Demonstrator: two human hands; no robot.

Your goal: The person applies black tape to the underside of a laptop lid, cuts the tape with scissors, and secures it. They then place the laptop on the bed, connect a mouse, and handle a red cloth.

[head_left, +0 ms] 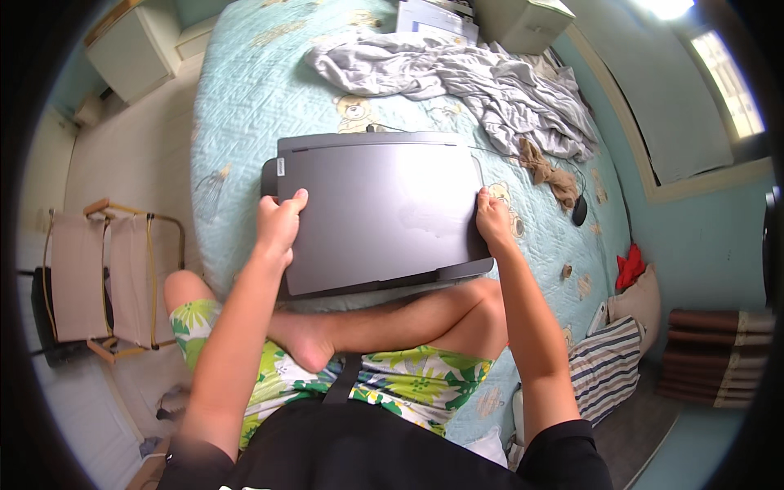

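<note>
Grey laptop on the bed, lid down or close to it, both hands on it.

Left hand (282,220) is clamped on the left edge of the laptop (384,212), right hand (493,219) on the right edge, thumbs on top. Lid part looks pretty much done, imo; it's not off the dark slab (467,269) underneath, and there's a cable (372,128) at the back. Teal bear-print bed (237,98), rumpled grey blanket (506,102), black mouse (580,211) off right, folding chair (79,278) on the floor to the left.

On the bed (237,106): 1 grey laptop (384,212), 1 crumpled grey blanket (494,91), 1 brown cloth (557,181), 1 black mouse (580,211).
</note>
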